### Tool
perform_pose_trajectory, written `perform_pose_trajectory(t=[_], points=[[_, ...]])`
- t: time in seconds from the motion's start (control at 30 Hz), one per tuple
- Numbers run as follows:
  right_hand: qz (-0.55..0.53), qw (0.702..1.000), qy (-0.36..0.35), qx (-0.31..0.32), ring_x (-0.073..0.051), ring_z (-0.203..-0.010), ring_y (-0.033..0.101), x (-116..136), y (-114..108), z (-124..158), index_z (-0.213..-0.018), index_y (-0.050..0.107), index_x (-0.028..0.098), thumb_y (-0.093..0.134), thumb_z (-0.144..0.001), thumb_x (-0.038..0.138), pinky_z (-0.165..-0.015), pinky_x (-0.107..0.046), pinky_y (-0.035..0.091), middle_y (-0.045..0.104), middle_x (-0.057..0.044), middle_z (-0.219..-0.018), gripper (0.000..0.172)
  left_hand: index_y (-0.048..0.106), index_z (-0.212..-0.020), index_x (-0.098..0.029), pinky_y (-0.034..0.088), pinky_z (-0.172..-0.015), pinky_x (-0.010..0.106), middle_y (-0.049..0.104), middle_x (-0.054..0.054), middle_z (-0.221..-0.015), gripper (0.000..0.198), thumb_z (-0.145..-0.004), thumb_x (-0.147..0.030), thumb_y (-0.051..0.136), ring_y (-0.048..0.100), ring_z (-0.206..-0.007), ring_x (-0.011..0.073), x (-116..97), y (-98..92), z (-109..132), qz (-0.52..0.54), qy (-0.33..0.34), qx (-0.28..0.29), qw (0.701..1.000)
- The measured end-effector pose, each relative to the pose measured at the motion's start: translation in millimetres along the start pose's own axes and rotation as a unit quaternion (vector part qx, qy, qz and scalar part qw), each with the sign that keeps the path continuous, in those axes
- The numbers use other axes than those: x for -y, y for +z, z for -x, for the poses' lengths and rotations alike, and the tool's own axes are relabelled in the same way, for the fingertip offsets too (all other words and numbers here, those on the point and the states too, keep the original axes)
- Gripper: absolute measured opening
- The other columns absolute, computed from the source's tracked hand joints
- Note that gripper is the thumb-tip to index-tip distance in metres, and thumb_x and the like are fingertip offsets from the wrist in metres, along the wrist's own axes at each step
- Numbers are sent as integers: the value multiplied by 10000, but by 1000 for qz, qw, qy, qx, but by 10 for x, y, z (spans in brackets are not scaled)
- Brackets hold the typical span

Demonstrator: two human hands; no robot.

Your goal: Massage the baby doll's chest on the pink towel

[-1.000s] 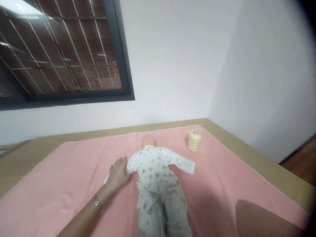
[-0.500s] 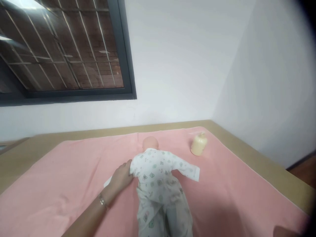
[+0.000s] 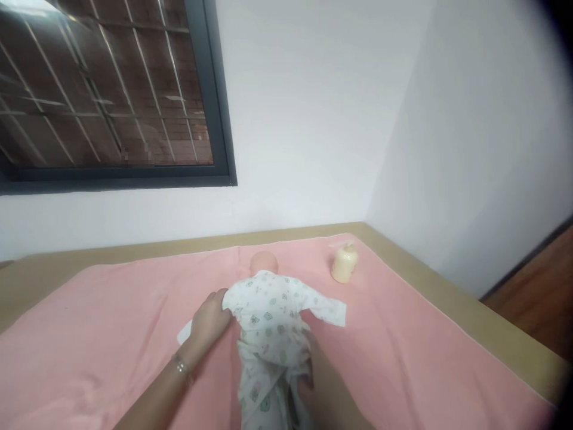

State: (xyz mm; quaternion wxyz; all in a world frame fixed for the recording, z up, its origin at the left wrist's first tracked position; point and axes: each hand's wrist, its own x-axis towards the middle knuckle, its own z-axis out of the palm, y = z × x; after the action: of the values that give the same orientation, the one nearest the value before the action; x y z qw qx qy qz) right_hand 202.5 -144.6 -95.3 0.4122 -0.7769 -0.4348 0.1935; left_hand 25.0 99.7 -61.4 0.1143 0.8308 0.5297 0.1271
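Observation:
A baby doll (image 3: 268,310) in a white printed sleepsuit lies on a pink towel (image 3: 111,334), its bare head (image 3: 264,263) pointing away from me. My left hand (image 3: 208,319) rests on the doll's left sleeve and shoulder, fingers curled over the cloth. My right hand (image 3: 313,373) lies on the doll's lower body, fingers pressed into the bunched suit fabric at its waist.
A cream pump bottle (image 3: 344,263) stands on the towel at the far right. The towel covers a tan mattress (image 3: 447,298) set in a corner of white walls. A barred dark window (image 3: 107,89) is upper left. Wooden floor (image 3: 537,292) shows at right.
My right hand has come into view and settled on the doll's waist, gathering the suit. My left hand has closed more onto the sleeve.

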Motion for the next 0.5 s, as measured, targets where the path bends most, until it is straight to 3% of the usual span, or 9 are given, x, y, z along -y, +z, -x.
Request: perform_pose_trajectory(t=[0.2,0.33,0.43,0.5], points=[[-22,999,-6,32,-233,-1072,586,255,6,-51,-1307,501,230,455,-801,188,-899,-341,458,619,-69,-1153,510,577,-1181,-238,422,-768,277,623,76,-1158,378,-839,-307,433,586,-1020,248,73,-82,-128,26,-10,-27,999],[-13,999,-15,43,-232,-1097,563,300,92,-11,-1328,469,226,451,-804,193,-898,-339,456,586,-75,-1199,526,557,-1202,-227,416,-794,293,621,84,-1122,389,-845,-287,414,575,-1012,248,189,-52,-164,5,-5,-24,1000],[11,999,-11,51,-223,-1021,590,206,144,94,-1368,417,221,494,-784,225,-880,-335,463,562,-83,-1224,589,467,-1312,-158,382,-914,379,573,142,-1188,513,-811,-267,459,504,-1124,303,173,2,39,-63,0,-49,997],[36,998,-1,56,-215,-907,613,114,150,207,-1378,405,220,513,-778,254,-826,-333,484,584,-89,-1162,611,440,-1334,-132,333,-991,444,508,167,-1280,540,-817,-287,461,426,-1209,332,132,40,364,-76,24,-86,993]])
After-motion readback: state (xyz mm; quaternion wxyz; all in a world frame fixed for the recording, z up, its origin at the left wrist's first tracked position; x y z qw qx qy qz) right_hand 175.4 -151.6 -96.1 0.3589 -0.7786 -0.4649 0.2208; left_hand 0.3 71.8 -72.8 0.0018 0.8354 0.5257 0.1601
